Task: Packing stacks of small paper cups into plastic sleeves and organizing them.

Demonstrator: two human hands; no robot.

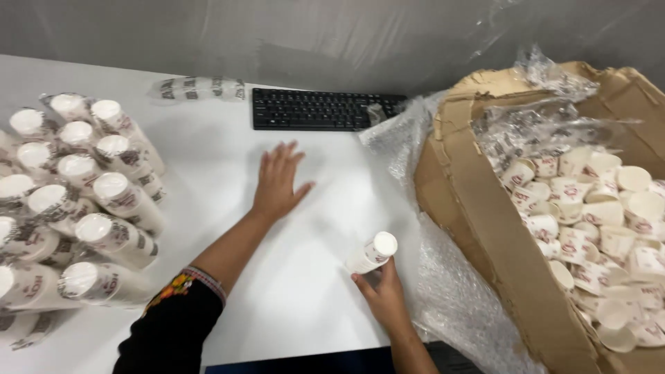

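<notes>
The cardboard box [485,228] of loose paper cups [596,208] is sitting just to the right of your right hand [384,294]. That hand is gripping a short stack of cups [372,253] lying on the table [305,277], long axis tilting up and right, away from your fingers. Your left hand [277,181] is resting flat, fingers spread, holding nothing, farther from the stack.
</notes>
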